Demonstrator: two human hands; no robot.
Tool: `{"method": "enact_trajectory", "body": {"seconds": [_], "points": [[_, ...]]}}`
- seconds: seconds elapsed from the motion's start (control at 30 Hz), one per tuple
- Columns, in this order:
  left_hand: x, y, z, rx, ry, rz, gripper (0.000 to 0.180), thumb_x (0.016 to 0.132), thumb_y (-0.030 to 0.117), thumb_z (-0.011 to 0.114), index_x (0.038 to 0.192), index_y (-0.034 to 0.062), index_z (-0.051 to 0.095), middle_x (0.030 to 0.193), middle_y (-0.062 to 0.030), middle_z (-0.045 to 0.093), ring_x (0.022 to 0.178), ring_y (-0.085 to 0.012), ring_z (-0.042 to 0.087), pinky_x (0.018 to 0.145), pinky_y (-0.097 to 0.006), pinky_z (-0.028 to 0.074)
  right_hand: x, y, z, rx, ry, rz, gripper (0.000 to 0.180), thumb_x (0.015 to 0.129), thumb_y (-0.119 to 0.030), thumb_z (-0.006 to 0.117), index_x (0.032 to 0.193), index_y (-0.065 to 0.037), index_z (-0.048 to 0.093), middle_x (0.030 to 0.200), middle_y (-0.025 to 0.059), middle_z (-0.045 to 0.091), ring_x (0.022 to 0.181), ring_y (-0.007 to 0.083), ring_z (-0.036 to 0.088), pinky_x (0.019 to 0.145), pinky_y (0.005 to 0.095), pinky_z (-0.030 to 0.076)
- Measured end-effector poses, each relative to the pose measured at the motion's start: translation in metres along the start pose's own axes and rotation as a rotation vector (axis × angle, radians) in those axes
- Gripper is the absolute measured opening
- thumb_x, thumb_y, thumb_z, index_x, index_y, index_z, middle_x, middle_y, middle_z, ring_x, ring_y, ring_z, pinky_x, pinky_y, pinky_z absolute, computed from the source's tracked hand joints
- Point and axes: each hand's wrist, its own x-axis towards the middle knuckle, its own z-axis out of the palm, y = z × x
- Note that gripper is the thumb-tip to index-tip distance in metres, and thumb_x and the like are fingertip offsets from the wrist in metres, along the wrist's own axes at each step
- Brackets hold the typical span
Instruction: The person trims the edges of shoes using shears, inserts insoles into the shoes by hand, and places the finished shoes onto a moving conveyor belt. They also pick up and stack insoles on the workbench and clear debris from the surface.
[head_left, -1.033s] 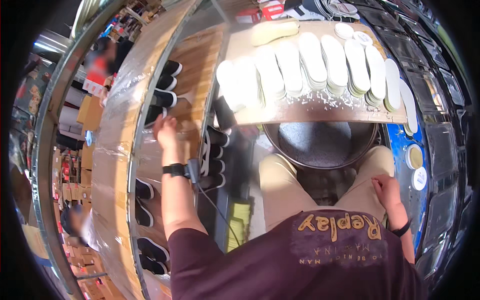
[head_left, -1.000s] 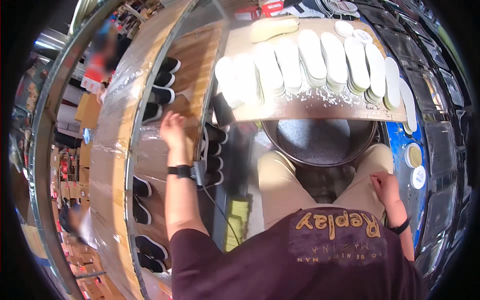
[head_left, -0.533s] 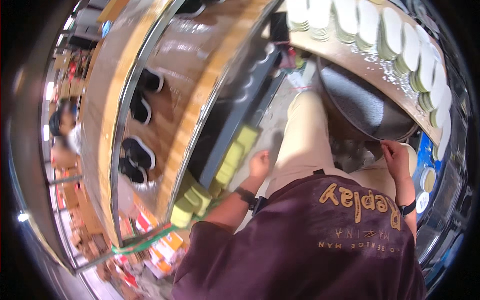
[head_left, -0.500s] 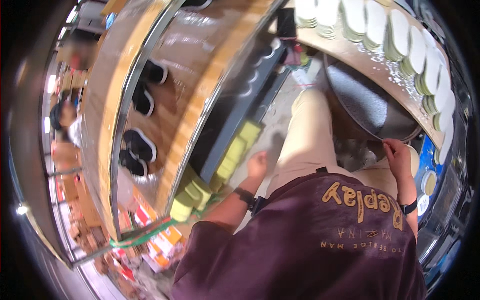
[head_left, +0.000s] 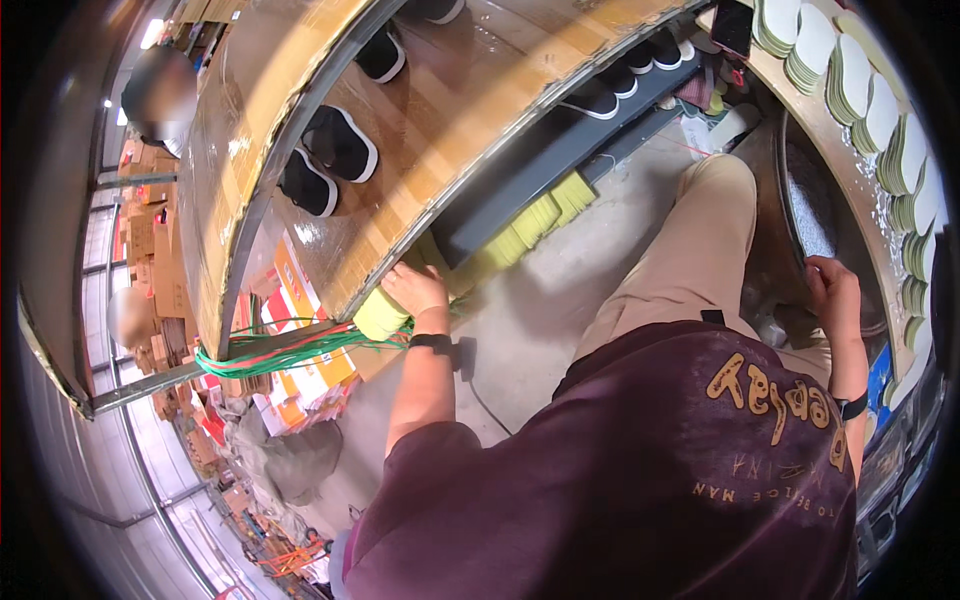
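Observation:
My left hand [head_left: 415, 290] reaches under the edge of the shelf on the left, its fingers spread over a stack of yellow-green insoles [head_left: 381, 316]. Whether it grips any of them is hidden. More yellow-green insole stacks [head_left: 535, 218] stand in a row beyond it. My right hand [head_left: 833, 292] has its fingers curled together beside the dark round metal drum [head_left: 790, 200]; what they hold, if anything, does not show. Stacks of white-topped insoles [head_left: 850, 75] line the curved wooden tabletop [head_left: 765, 70] to the right.
Black shoes with white soles [head_left: 340, 143] stand on a film-covered shelf [head_left: 420, 130] at left. Below are a grey rail [head_left: 520, 175] with more shoes and green straps [head_left: 270, 352]. A phone [head_left: 732, 27] lies on the tabletop. Another person [head_left: 160, 95] is at far left, near cartons [head_left: 170, 270].
My left hand has moved left from beside my leg to the yellow-green insole stack. The view has turned leftward. My right hand stays by the drum with its fingers curled.

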Motion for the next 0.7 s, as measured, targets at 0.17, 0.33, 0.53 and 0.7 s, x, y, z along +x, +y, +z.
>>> {"method": "enact_trajectory", "body": {"seconds": [0.17,0.33,0.53,0.7], "points": [[-0.019,-0.02,-0.01,-0.135,0.123,0.159,0.057,0.071,0.014,0.068,0.124,-0.0007,0.049,0.129,-0.0197,0.047,0.128,-0.0367,0.037,0.112,-0.05,0.023,0.0,-0.01,0.005,-0.004,-0.017,0.001,0.013,0.084,-0.007,0.062,0.095,0.0,0.067,0.085,0.0199,0.066,0.078,0.0342,0.065,0.07,0.0356,0.05],[-0.049,-0.043,-0.018,-0.074,0.198,-0.118,0.075,0.069,0.022,0.074,0.133,0.0005,0.041,0.134,-0.0194,0.044,0.132,-0.0347,0.034,0.113,-0.054,0.018,-0.011,0.008,0.011,-0.011,-0.01,0.03,0.013,0.085,-0.007,0.063,0.094,0.0,0.068,0.085,0.0199,0.066,0.079,0.0336,0.066,0.07,0.0355,0.05],[-0.016,-0.105,-0.017,-0.316,-0.08,-0.736,0.119,0.053,0.051,0.088,0.141,-0.0034,0.027,0.143,-0.0289,0.03,0.135,-0.0406,0.029,0.111,-0.044,0.029,-0.015,0.005,0.008,0.038,-0.04,0.01,0.012,0.084,-0.008,0.065,0.094,-0.001,0.068,0.085,0.0188,0.067,0.075,0.0309,0.067,0.066,0.036,0.05],[-0.005,-0.089,-0.026,-0.177,-0.198,-0.831,0.13,0.051,0.054,0.087,0.146,0.0006,0.016,0.142,-0.024,0.036,0.13,-0.0371,0.038,0.109,-0.043,0.034,-0.033,0.015,0.008,0.038,0.026,-0.011,0.013,0.084,-0.009,0.065,0.094,-0.001,0.068,0.084,0.0181,0.067,0.073,0.0311,0.066,0.066,0.0361,0.049]]}}
